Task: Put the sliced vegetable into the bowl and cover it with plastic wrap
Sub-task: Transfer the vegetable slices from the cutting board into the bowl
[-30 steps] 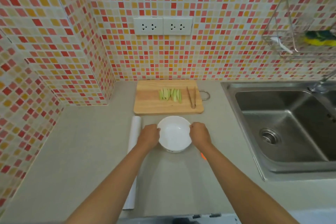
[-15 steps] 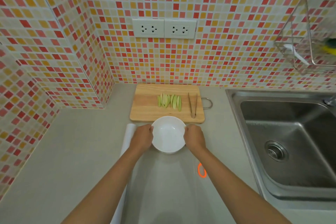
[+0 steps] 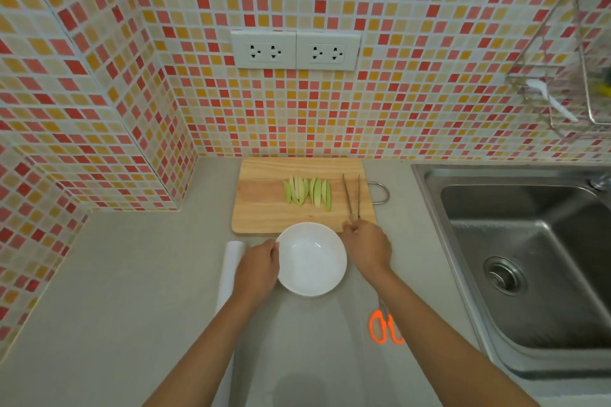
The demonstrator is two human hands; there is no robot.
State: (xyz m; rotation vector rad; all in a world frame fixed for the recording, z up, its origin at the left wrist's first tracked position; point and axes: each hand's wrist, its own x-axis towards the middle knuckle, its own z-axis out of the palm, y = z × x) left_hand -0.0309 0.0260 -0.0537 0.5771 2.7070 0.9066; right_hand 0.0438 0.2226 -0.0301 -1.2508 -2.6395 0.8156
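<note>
I see the grey countertop (image 3: 132, 274) carrying a white bowl (image 3: 310, 259) gripped at its left rim; beyond that grip the wooden cutting board (image 3: 264, 208), left a wrap roll (image 3: 231, 261), right orange scissors (image 3: 383, 327).

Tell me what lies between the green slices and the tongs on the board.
Nothing: in the head view, only bare board separates the slices from the tongs.

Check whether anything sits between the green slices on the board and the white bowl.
Nothing visible does. The slices lie mid-board, the bowl sits empty just in front of the cutting board, with only bare wood between. The tongs lie to the right, where the right hand is reaching.
</note>
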